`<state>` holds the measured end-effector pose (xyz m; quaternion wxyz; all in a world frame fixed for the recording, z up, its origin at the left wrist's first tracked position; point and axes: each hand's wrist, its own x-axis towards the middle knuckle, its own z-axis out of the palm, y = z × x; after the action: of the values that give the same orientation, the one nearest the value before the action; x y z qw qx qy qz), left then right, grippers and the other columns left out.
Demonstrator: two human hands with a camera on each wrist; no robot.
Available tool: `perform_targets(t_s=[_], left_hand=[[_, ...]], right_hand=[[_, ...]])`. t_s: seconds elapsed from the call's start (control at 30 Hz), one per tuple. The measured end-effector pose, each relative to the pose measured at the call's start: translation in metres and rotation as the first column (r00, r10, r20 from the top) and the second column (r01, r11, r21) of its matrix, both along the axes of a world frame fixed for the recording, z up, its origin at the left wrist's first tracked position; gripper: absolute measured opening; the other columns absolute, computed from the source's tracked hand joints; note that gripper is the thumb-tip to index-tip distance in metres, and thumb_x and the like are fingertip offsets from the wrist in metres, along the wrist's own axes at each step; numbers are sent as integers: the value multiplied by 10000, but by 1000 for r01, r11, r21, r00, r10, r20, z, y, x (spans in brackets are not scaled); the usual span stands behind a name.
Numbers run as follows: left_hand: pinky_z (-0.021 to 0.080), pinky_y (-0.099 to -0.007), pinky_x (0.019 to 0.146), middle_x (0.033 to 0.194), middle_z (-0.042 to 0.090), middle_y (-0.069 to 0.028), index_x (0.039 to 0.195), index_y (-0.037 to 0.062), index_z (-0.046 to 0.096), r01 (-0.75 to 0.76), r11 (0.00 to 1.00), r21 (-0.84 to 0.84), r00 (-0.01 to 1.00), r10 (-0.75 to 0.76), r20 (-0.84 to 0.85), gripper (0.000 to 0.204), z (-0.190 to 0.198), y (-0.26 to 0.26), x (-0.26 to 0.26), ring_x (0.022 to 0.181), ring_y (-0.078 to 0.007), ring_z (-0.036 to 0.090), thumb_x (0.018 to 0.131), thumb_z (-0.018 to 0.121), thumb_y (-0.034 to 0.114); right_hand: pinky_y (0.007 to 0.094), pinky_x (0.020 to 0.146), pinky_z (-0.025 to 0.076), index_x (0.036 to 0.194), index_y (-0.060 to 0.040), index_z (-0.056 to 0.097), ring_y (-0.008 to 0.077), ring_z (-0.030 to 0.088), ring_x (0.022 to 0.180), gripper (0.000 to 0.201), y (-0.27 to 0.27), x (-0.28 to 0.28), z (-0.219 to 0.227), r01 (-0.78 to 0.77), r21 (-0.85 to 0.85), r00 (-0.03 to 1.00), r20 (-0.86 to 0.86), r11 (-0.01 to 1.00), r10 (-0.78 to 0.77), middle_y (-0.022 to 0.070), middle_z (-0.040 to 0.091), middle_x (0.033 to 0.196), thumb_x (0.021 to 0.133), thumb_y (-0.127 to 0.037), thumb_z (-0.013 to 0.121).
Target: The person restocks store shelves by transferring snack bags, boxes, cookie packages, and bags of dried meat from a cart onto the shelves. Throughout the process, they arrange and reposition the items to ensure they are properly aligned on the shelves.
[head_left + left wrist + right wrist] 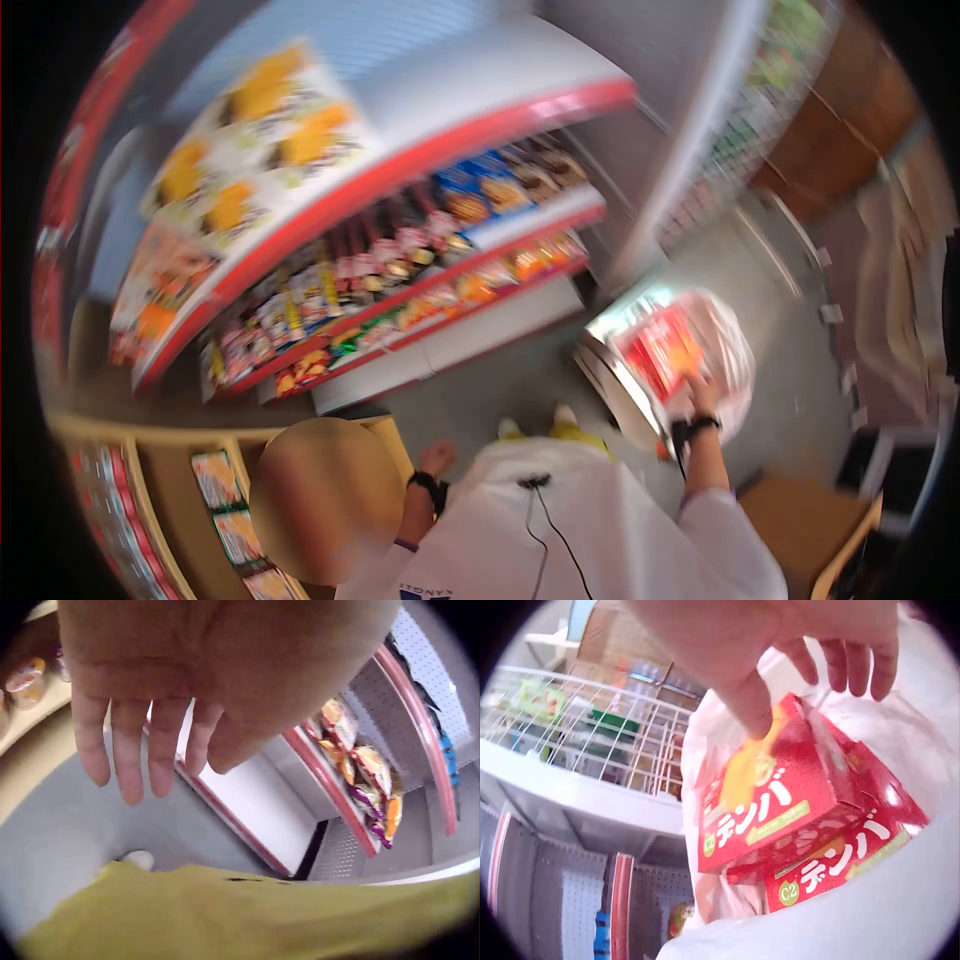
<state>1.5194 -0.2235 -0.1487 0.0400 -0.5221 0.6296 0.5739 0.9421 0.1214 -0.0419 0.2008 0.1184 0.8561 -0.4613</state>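
My right hand [704,395] is over a white plastic bag [738,345] at the right of the head view. Inside the bag sit red boxes with Japanese lettering. In the right wrist view, the upper red box [780,799] lies partly over another red box [836,870]. The thumb tip overlaps the upper box's top edge, while the other fingers [859,667] hang loose and spread above it, not curled round it. My left hand [217,667] hangs beside my body with its fingers loosely extended, holding nothing, above the grey floor.
Ahead stand red-edged shelves [430,275] with packaged snacks. A wooden display unit [225,435] holding packets is at lower left, beside a round brown stool top [325,500]. A white wire basket [592,739] with goods appears beyond the bag. A cardboard box [800,515] stands at lower right.
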Motion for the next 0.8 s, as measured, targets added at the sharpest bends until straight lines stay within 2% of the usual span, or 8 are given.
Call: perform_targets(t_s=[0.03,0.07,0.13,0.2,0.33,0.47,0.6,0.8], left_hand=[[490,-327,708,878,656,-82,991,60,638,-174,972,155,975,148,166,265,42,14,-3,781,-188,617,837,602,272],[492,-363,678,863,655,-80,897,63,646,-83,992,96,953,51,298,270,46,19,10,748,-203,621,853,555,313],[488,-374,640,827,650,-78,837,60,642,293,946,-140,902,-225,370,318,19,32,54,690,-215,616,865,521,352],[490,-362,631,827,651,-74,852,67,649,100,991,-93,938,-62,342,302,27,39,61,686,-213,621,868,522,340],[489,-324,607,853,657,-59,938,83,653,-403,912,73,885,369,283,249,57,55,42,692,-192,634,877,538,296],[483,-302,606,872,659,-50,1029,97,624,-535,827,172,845,525,106,233,47,55,34,733,-172,641,881,550,261],[478,-302,612,873,659,-54,1074,89,590,-542,832,122,839,544,15,259,62,56,36,754,-165,640,868,569,244],[481,-312,586,866,659,-65,982,66,587,-751,648,124,656,755,28,193,56,93,90,721,-171,639,874,545,221]], right_hand=[[365,826,462,1238,42,468,231,561,924,669,-10,-2,28,-73,122,979,-182,990,95,174,580,1089,721,-263,762],[360,812,469,1193,43,481,234,569,892,543,-1,-27,-10,-46,165,940,-326,985,99,162,581,1046,771,-200,721],[337,809,465,1178,-3,491,220,564,887,392,-65,-13,97,-69,68,896,-435,995,92,121,578,1021,849,-159,638],[302,810,456,1196,-24,491,187,551,896,350,-117,-36,116,-186,-138,847,-525,973,88,98,573,1025,877,-116,601],[279,844,447,1245,-39,473,140,541,962,359,-259,15,280,-679,-429,672,-690,596,269,66,568,1080,897,-52,562],[296,949,423,1275,-49,448,166,522,1102,426,-373,79,397,-883,-434,469,-804,179,365,84,521,1220,877,-64,600],[345,983,402,1340,-44,375,226,488,1175,573,-477,97,445,-978,-206,208,-905,45,371,126,486,1292,852,-155,655],[342,999,364,1350,-11,357,193,475,1166,576,-541,114,454,-936,-351,297,-805,-8,514,137,487,1297,872,-175,634]])
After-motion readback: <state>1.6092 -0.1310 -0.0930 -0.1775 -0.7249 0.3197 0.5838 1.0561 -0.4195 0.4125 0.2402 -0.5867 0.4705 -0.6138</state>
